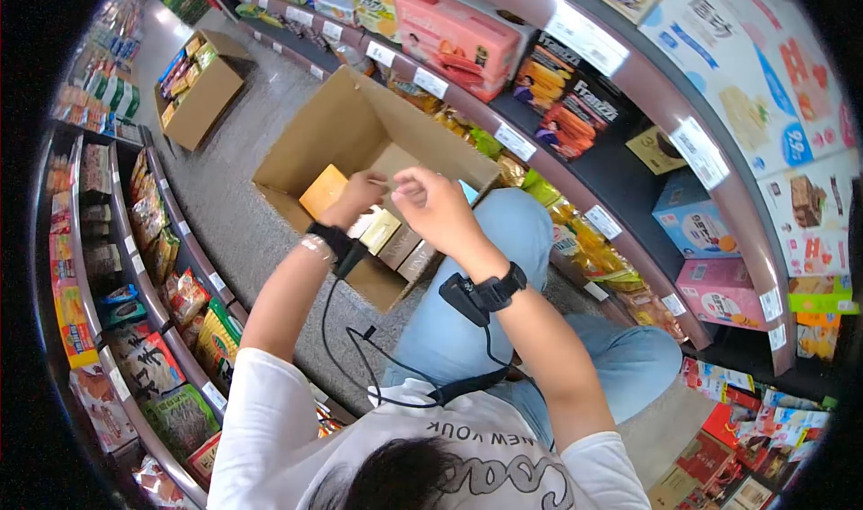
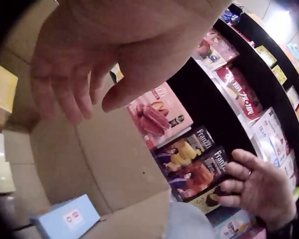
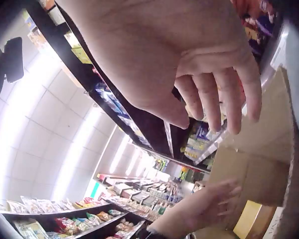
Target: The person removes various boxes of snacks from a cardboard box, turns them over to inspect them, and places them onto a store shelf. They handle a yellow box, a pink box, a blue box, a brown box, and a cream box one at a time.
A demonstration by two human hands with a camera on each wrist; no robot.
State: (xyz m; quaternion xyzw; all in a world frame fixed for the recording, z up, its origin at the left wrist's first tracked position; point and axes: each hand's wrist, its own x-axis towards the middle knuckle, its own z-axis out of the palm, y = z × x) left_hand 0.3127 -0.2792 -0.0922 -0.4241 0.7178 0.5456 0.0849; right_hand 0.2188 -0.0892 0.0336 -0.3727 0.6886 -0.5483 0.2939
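Note:
An open cardboard box (image 1: pixel 310 141) stands on the floor in front of the person's knees. Over it hover both hands, the left hand (image 1: pixel 357 197) and the right hand (image 1: pixel 431 206), close to each other and holding nothing. In the left wrist view the left hand (image 2: pixel 114 45) has loosely bent fingers, and the right hand (image 2: pixel 261 191) is spread. The right wrist view has the right hand (image 3: pixel 189 69) with relaxed fingers. Inside the box lie an orange-yellow box (image 1: pixel 324 191), a pale yellow box (image 1: pixel 381 231) and a light blue box (image 2: pixel 72 219).
Shelves with pink Franzzi boxes (image 1: pixel 458 38) and black Franzzi boxes (image 1: pixel 575 106) rise along the right. Another shelf with snack bags (image 1: pixel 184 294) runs down the left. A second cardboard box (image 1: pixel 207 106) holding packages stands farther up the aisle. A black cable (image 1: pixel 360 353) hangs between the wrists.

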